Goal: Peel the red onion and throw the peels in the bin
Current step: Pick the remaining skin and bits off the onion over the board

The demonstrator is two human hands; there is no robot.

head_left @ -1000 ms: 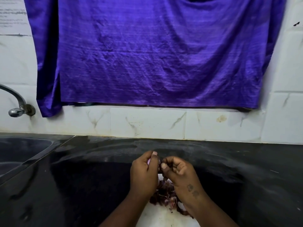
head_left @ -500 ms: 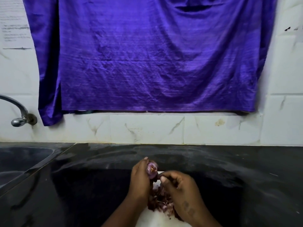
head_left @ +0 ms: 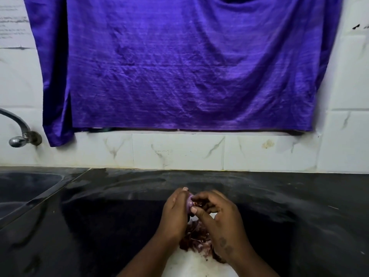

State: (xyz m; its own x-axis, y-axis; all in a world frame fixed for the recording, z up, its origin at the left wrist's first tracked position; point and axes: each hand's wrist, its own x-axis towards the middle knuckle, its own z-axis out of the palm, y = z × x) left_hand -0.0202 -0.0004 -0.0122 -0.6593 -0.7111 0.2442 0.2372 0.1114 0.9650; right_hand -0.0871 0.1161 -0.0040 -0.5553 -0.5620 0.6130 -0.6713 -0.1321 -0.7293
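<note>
A small red onion (head_left: 189, 202) shows as a purple patch between my two hands, low in the middle of the view. My left hand (head_left: 174, 214) grips it from the left, fingers curled round it. My right hand (head_left: 218, 218) pinches at the onion's top with thumb and fingertips. Most of the onion is hidden by the fingers. Below the hands lies a heap of dark red peels (head_left: 196, 239) on a white board (head_left: 191, 264). No bin is in view.
The black stone counter (head_left: 99, 226) runs across the view, with a sink (head_left: 24, 188) at the far left and a metal tap (head_left: 19, 136) above it. A purple cloth (head_left: 179, 66) hangs on the white tiled wall behind.
Half a second ago the onion's cut top was exposed beside my left hand; now my right hand has risen from the peels and closed on it. The view has shifted slightly.
</note>
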